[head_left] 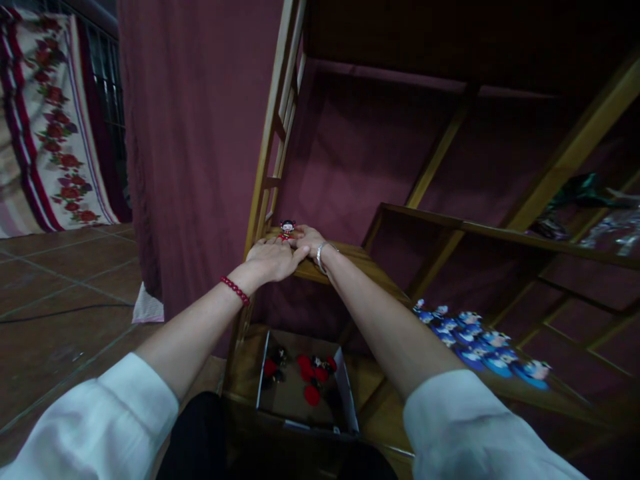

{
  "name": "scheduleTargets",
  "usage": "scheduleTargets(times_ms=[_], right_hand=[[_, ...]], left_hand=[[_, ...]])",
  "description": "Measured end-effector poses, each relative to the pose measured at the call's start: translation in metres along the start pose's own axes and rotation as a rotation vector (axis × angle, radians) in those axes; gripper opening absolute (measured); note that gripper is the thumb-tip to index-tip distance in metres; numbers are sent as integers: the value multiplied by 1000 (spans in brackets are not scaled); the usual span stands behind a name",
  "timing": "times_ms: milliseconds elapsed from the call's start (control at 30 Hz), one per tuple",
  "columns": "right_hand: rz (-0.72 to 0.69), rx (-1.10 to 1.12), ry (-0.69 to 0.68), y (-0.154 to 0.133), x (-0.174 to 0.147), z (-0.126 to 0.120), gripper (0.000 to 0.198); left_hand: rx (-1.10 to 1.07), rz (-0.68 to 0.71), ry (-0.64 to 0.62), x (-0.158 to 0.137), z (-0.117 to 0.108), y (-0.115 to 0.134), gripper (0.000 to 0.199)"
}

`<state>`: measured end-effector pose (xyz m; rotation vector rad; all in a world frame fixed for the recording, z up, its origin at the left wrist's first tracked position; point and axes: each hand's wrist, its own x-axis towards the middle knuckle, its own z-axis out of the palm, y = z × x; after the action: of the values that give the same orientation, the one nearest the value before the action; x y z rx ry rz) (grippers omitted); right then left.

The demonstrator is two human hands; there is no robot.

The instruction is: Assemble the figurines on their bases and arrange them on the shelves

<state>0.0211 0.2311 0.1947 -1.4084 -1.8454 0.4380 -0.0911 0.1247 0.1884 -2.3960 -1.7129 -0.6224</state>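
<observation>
1. At the left end of a small wooden shelf [367, 263], near the upright slatted side of the shelving unit, a figurine [287, 228] with black hair and a red lower part stands upright, just beyond your fingertips.
2. Below your hands, an open box [347, 393] with pale walls sits on a lower board. Its contents are red-and-black pieces [320, 369], gathered in one group toward the right and another by the left wall; brown floor shows between them. Dim light hides their finer shape.
3. Your left hand [273, 259] reaches forward, palm down, with the fingers stretched toward the figurine's base and lying close together. You can't tell from this view whether their tips grip it.
4. Your right hand [311, 241] comes in from the other side, its fingers bent toward the figurine's right side; whether they are clamped on it can't be told. Your two hands nearly meet, thumbs toward each other.
5. Both your forearms stretch out long, a red bead bracelet [235, 291] on the left wrist and a silver bracelet [320, 257] on the right.
6. Beyond your right forearm, blue figurines [480, 343] stand clustered in rows.
</observation>
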Motion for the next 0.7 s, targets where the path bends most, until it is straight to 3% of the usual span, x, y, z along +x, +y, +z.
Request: scheduleTargets(times_ms=[267,700], right_hand=[[1,24,-25,-2,-23,-15,64],[-179,121,31,12,-54,-24,46]], left_hand=[[65,-28,25,2,6,-2,79],[2,-23,429,-12,29,0,59]])
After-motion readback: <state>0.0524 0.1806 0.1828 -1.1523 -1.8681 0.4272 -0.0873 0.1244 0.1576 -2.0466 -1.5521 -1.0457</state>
